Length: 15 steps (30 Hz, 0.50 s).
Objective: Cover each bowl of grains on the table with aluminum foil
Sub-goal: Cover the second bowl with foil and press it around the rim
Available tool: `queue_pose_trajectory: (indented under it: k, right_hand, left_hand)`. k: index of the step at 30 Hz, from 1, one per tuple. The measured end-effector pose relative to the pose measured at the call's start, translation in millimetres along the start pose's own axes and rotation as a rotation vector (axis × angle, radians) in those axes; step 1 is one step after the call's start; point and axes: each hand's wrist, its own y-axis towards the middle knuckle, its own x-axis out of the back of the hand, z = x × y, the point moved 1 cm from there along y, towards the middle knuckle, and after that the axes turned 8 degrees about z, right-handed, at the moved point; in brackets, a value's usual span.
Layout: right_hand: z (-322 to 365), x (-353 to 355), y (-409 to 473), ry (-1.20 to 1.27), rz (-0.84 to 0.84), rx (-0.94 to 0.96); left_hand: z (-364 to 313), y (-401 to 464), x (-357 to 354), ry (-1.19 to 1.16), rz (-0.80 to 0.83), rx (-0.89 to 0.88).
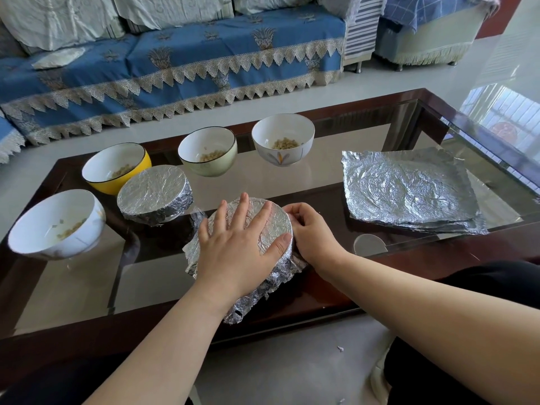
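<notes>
A foil-draped bowl [277, 226] stands at the table's near middle. My left hand [236, 249] lies flat on its top, fingers spread. My right hand [309, 232] pinches the foil against the bowl's right side. Loose foil [257, 296] flares out below toward me. Behind it to the left stands a bowl fully wrapped in foil [155, 194]. Several uncovered bowls hold grains: a white one [55, 226] at the left, a yellow one [117, 168], a pale green one [207, 150] and a white flowered one [283, 138].
A stack of crumpled foil sheets [409, 188] lies on the glass table [292, 179] at the right. A blue-covered sofa [175, 62] runs behind the table. The table's dark wooden frame [87, 337] edges the near side.
</notes>
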Motion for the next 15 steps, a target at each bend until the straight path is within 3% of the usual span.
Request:
queue_pose_trajectory:
  k: [9, 15]
  right_hand:
    - [11.1, 8.1, 2.6, -0.424, -0.073, 0.119]
    - [21.2, 12.3, -13.4, -0.318, -0.019, 0.081]
  left_hand:
    - [-3.2, -1.8, 4.0, -0.015, 0.032, 0.026]
    - [-8.2, -0.9, 5.3, -0.01, 0.071, 0.084]
